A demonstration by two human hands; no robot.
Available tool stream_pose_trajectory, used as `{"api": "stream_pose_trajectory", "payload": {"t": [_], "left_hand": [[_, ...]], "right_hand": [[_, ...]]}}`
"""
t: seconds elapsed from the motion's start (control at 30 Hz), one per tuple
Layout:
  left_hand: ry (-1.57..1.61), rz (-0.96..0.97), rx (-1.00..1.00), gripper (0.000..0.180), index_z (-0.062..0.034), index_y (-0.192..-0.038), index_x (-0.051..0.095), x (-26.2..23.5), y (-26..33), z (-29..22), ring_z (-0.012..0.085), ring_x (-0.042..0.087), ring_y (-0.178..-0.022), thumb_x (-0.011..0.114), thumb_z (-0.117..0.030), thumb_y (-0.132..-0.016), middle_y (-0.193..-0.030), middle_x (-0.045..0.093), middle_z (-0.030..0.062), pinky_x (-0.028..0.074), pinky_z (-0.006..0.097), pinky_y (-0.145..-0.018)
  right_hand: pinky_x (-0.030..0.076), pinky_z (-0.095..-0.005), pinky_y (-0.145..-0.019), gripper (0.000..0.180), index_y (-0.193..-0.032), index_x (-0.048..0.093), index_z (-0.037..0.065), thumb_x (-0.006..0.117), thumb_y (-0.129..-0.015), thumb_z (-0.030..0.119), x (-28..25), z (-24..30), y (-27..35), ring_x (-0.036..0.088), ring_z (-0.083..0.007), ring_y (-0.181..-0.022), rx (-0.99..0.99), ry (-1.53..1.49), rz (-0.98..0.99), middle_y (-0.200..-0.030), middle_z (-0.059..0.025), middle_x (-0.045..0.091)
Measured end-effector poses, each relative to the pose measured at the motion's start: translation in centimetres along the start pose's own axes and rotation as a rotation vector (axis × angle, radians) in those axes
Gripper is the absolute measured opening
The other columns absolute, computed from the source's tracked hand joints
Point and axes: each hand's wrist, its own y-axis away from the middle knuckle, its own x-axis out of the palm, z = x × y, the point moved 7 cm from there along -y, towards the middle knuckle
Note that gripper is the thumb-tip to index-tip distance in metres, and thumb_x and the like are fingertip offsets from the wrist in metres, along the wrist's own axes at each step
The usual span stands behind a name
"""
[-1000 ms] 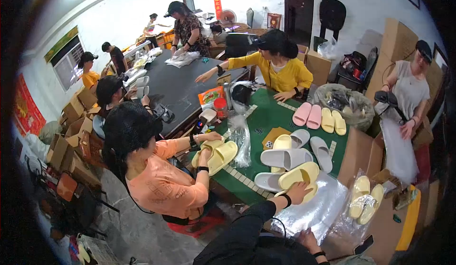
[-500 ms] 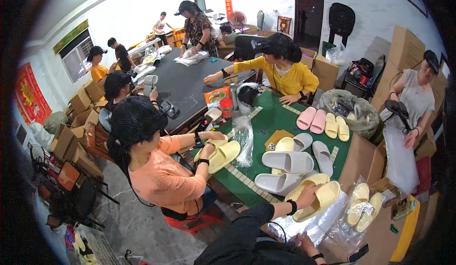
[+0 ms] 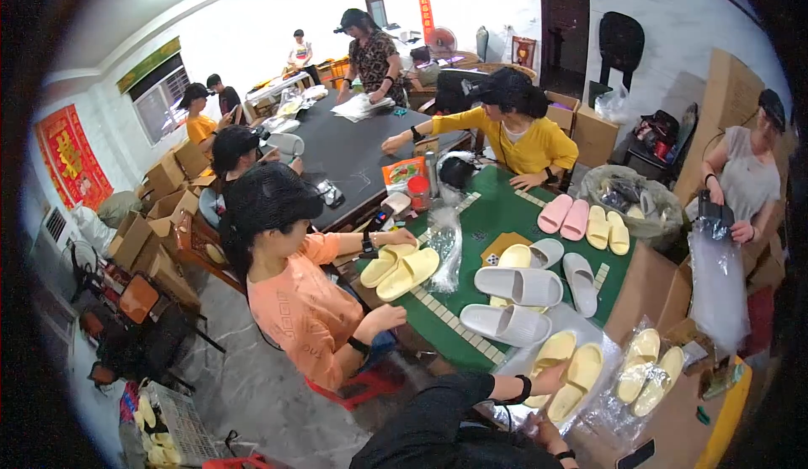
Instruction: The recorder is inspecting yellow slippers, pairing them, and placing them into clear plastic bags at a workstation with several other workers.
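My left hand (image 3: 549,377), with a black band on the wrist, grips a pair of pale yellow slippers (image 3: 568,370) at the near edge of the green table (image 3: 497,217). The pair lies partly inside a clear plastic bag (image 3: 593,414). My right hand (image 3: 543,432) is just below it and holds the bag's edge; my sleeve hides part of this hand. Two grey slippers (image 3: 515,286) lie on the table just beyond my left hand.
A bagged yellow pair (image 3: 646,370) lies to the right on a cardboard box (image 3: 652,288). A person in orange (image 3: 303,313) on my left holds yellow slippers (image 3: 402,269). Across the table sit a person in yellow (image 3: 522,137), pink slippers (image 3: 564,215) and more yellow ones.
My left hand has carried the yellow pair from the pile of grey slippers down and toward me into the clear bag. My right hand has come up to the bag.
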Motion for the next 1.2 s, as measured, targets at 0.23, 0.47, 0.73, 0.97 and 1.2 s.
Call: {"api": "stream_pose_trajectory", "payload": {"t": [0.23, 0.47, 0.73, 0.97, 1.2], "left_hand": [[-0.222, 0.553, 0.041, 0.025, -0.0048, -0.096, 0.06, 1.6, 5.6, 0.8, 0.0345, 0.056, -0.088, 0.056, -0.018, -0.075, -0.095, 0.059, 0.0206, 0.044, 0.042, -0.077], [-0.428, 0.504, 0.234, 0.036, 0.0, -0.103, 0.058, 2.1, 10.6, 6.2, 0.036, 0.057, -0.088, 0.06, -0.018, -0.072, -0.097, 0.059, 0.0212, 0.046, 0.041, -0.079], [-0.734, 0.606, 0.075, 0.053, -0.0086, -0.124, 0.045, 1.0, 12.6, 3.8, 0.0496, 0.02, -0.125, 0.055, -0.019, -0.073, -0.134, 0.019, 0.0352, 0.022, 0.051, -0.103], [-0.825, 0.675, 0.128, 0.058, -0.0243, -0.131, 0.04, -0.1, 13.0, 6.3, 0.0413, 0.017, -0.131, 0.055, -0.021, -0.075, -0.14, 0.014, 0.0293, 0.021, 0.049, -0.104], [-0.804, 0.631, 0.119, 0.058, -0.0227, -0.131, 0.042, 0.0, 13.3, 6.8, 0.0403, 0.015, -0.132, 0.055, -0.02, -0.075, -0.141, 0.014, 0.029, 0.019, 0.047, -0.105]], "right_hand": [[0.041, -0.0379, -0.092, 0.076, -0.131, 0.04, 0.015, 0.074, -0.064, 0.024, -1.7, 1.7, 1.1, 0.044, -0.036, -0.115, -0.024, -0.04, -0.074, -0.134, -0.0229, 0.034], [0.041, -0.0366, -0.093, 0.081, -0.131, 0.041, 0.016, 0.074, -0.059, 0.03, -3.8, 4.4, 0.9, 0.046, -0.036, -0.114, 0.014, 0.022, -0.033, -0.138, -0.0226, 0.027], [0.047, -0.0411, -0.074, 0.029, -0.092, 0.065, 0.008, 0.059, -0.071, 0.028, -12.7, 6.2, 1.0, 0.057, -0.036, -0.086, 0.129, -0.016, -0.626, -0.088, -0.0179, 0.062], [0.027, -0.0496, -0.1, 0.069, -0.13, 0.043, 0.018, 0.066, -0.066, 0.035, -12.1, 3.0, -3.9, 0.04, -0.0427, -0.115, 0.288, 0.087, -0.515, -0.111, -0.0229, 0.054], [0.034, -0.0498, -0.095, 0.066, -0.129, 0.042, 0.023, 0.061, -0.069, 0.042, -12.5, 3.0, -6.5, 0.034, -0.044, -0.118, 0.421, -0.237, -0.441, -0.128, -0.0302, 0.033]]}}
